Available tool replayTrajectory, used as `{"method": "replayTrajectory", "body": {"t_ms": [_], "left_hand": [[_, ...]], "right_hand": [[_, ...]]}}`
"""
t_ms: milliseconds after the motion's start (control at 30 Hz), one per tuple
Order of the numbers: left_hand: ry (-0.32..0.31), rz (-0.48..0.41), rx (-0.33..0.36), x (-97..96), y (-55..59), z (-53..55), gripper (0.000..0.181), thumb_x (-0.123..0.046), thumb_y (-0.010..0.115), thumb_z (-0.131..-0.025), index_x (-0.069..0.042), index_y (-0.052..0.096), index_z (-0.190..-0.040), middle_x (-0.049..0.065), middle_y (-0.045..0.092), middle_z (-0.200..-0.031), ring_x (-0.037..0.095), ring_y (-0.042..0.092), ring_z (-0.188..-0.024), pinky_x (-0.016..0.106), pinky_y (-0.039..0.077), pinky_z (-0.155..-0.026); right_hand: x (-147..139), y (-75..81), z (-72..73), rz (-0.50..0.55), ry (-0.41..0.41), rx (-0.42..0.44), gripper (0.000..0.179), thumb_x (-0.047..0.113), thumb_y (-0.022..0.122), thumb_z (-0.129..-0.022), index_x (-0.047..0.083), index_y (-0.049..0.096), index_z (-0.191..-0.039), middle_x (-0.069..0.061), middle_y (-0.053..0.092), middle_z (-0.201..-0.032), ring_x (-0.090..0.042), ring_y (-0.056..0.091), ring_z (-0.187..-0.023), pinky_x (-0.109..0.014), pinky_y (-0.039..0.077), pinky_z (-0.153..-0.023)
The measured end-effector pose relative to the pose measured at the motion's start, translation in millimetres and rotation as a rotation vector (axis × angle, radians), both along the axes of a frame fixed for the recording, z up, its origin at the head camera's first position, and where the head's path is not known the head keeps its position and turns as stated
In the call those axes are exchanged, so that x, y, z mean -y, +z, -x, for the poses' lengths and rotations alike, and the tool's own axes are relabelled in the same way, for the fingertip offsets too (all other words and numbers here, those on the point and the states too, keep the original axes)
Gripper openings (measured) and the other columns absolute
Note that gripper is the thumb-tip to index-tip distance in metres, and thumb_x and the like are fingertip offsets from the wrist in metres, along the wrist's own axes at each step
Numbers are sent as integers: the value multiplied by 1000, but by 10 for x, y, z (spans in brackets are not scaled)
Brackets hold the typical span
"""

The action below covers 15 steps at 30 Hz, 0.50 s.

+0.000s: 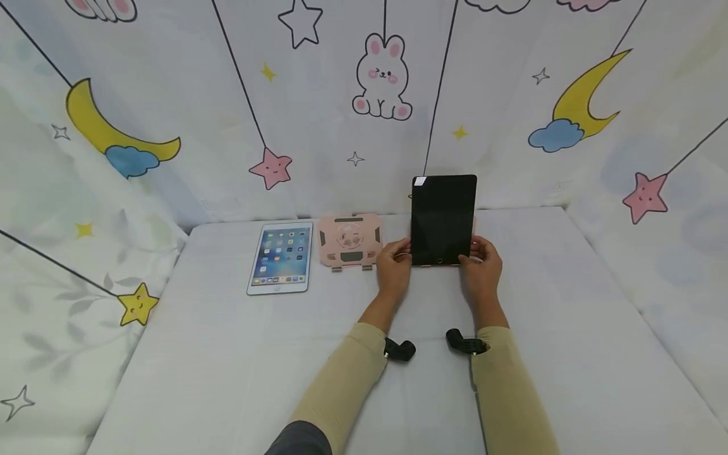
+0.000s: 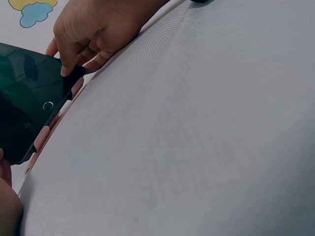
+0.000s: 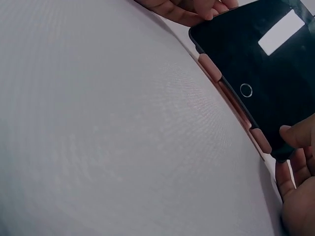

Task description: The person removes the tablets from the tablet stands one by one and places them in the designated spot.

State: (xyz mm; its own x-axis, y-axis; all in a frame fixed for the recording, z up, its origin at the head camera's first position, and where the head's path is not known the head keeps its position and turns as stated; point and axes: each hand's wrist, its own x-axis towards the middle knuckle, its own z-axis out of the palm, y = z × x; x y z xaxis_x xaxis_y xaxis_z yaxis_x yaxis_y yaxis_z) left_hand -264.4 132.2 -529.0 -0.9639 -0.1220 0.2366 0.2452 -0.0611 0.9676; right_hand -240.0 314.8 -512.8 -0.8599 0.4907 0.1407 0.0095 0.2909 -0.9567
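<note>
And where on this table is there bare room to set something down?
Free on the table: the right side, from the right grip to the edge; also the near left, between the white tablet and left sleeve. Crowded: the back middle, where the pink case, left grip and black tablet sit close.

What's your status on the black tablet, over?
Left hand, right hand: holding black tablet by lower corners. Tablet tilted up, lower edge at pink tabs. Pink case close beside left hand; nothing seen blocking.
</note>
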Motion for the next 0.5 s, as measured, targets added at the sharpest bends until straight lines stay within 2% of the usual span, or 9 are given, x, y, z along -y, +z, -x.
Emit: {"method": "replayTrajectory", "body": {"t_ms": [167, 367, 500], "left_hand": [[4, -13, -32, -7, -19, 2, 36, 14, 65, -88, -3, 76, -118, 16, 71, -109, 28, 68, -102, 32, 60, -91], [-11, -32, -18, -4, -10, -20, 37, 12, 63, -91, -4, 72, -123, 15, 69, -117, 26, 66, -107, 28, 57, -95], [-39, -59, -9, 18, -5, -29, 38, 12, 62, -92, -3, 71, -125, 15, 69, -120, 24, 65, -108, 24, 56, -94]], "right_hand": [[-24, -2, -1, 47, 14, -41, 49, -11, 67, -88, 3, 59, -134, -3, 57, -111, -11, 55, -102, -14, 47, -87], [-71, -3, -6, 108, 88, -129, 50, -16, 67, -85, -3, 59, -132, -4, 59, -107, -10, 56, -99, -12, 49, -83], [-96, 7, -18, 134, 120, -139, 50, -19, 66, -83, -6, 59, -132, 0, 60, -105, -9, 57, -98, -11, 49, -83]]}}
